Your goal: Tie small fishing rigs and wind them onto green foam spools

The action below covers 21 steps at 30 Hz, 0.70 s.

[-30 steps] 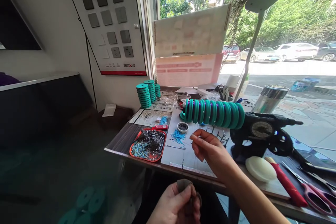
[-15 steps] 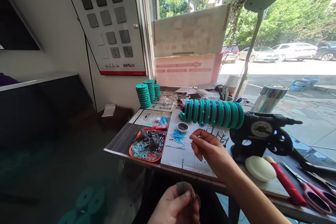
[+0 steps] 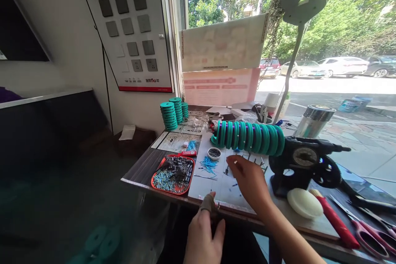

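Over the white work board (image 3: pixel 201 192), my right hand (image 3: pixel 249 177) has its thumb and fingers pinched together just below the row of green spools; what they hold, if anything, is hidden. Small dark pieces lie on the board around it. Lower down, at the table's front edge, my left hand (image 3: pixel 204 231) has its thumb apart from the index finger, which wears a grey-brown finger cover (image 3: pixel 207 203). A white bowl of small black beads (image 3: pixel 214 153) and a pile of blue strips (image 3: pixel 208 165) are left of my right hand.
A red tray (image 3: pixel 192 173) of metal and dark small parts stands left. Green spools (image 3: pixel 250 136) line a black winding machine (image 3: pixel 305 161). At right lie a whitish oval block (image 3: pixel 305 203), a red-handled brush (image 3: pixel 338 222) and scissors (image 3: pixel 368 235). Spool stacks (image 3: pixel 168 116) stand behind.
My left hand has risen to the table edge, its thumb and index finger parting. My right hand has turned palm-down, fingers bent toward the board. The view has shifted slightly.
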Available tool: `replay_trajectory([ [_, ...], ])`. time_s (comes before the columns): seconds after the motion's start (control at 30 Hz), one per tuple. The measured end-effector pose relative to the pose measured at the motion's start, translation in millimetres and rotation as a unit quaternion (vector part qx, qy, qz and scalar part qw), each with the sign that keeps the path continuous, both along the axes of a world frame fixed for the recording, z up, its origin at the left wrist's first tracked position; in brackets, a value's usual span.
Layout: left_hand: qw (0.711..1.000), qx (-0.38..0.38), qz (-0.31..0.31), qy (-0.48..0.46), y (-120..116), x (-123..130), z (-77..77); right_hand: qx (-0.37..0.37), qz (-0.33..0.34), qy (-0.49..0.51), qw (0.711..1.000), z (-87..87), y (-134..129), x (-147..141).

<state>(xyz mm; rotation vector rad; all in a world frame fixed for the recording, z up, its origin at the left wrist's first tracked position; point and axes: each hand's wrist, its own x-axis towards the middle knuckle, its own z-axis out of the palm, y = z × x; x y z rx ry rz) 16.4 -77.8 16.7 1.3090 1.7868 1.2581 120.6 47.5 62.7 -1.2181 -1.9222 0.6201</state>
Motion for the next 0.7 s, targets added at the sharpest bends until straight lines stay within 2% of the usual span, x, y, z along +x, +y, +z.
replay_trajectory([
  [0.17, 0.995, 0.062, 0.007, 0.081, 8.9, 5.4, 34.5, -0.062, 0.089, 0.131, 0.985, 13.1, -15.6, 8.9],
  [0.23, 0.995, 0.076, -0.016, 0.062, 16.4, 8.6, 48.9, -0.096, 0.133, 0.172, 0.971, 22.2, -23.0, 14.2],
  [0.33, 0.994, 0.069, -0.07, -0.043, 26.2, 12.9, 60.7, -0.146, 0.169, 0.229, 0.948, 32.8, -29.5, 18.4],
  [0.43, 0.979, 0.033, -0.111, -0.169, 28.5, 15.1, 60.8, -0.209, 0.178, 0.282, 0.919, 34.0, -30.6, 19.3],
  [0.5, 0.959, 0.017, -0.131, -0.25, 26.2, 16.2, 58.0, -0.267, 0.198, 0.309, 0.891, 30.0, -30.1, 19.0],
  [0.6, 0.909, -0.01, -0.156, -0.387, 21.1, 18.8, 52.8, -0.343, 0.242, 0.352, 0.837, 21.1, -29.7, 17.1],
  [0.7, 0.871, -0.034, -0.164, -0.462, 17.3, 21.0, 46.9, -0.367, 0.266, 0.384, 0.804, 13.8, -30.6, 13.9],
])
